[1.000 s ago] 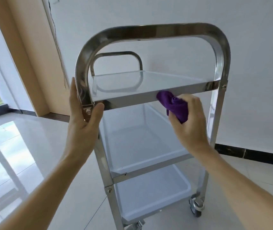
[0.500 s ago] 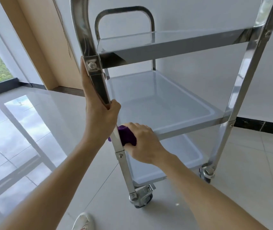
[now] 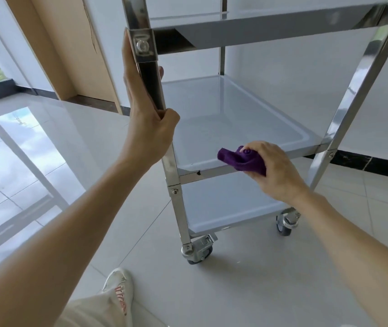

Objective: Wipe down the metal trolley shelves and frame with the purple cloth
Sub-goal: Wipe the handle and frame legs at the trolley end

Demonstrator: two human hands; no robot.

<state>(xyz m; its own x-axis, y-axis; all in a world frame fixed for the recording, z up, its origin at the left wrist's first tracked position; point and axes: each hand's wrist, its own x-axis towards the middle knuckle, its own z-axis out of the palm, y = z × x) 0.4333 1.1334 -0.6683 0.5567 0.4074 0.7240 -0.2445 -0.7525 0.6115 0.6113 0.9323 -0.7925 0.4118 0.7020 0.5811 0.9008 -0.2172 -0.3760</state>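
Observation:
A three-shelf stainless steel trolley (image 3: pixel 344 109) on castors stands in front of me. My left hand (image 3: pixel 147 119) grips its near left upright just below the top shelf, thumb on the inner side. My right hand (image 3: pixel 273 171) holds the bunched purple cloth (image 3: pixel 240 159) against the front rim of the middle shelf (image 3: pixel 235 119), a little right of centre. The bottom shelf (image 3: pixel 223 204) shows beneath it, partly hidden by my right hand and wrist.
A white wall with a dark skirting strip (image 3: pixel 372 164) runs behind the trolley. Glossy tiled floor (image 3: pixel 46 161) spreads to the left towards a window. My shoe (image 3: pixel 118 286) and trouser leg are at the bottom, near the front left castor (image 3: pixel 197 251).
My right hand has carried the cloth from the top shelf's front rim down past the left upright, then rightwards along the middle shelf's front rim. The view has dropped lower.

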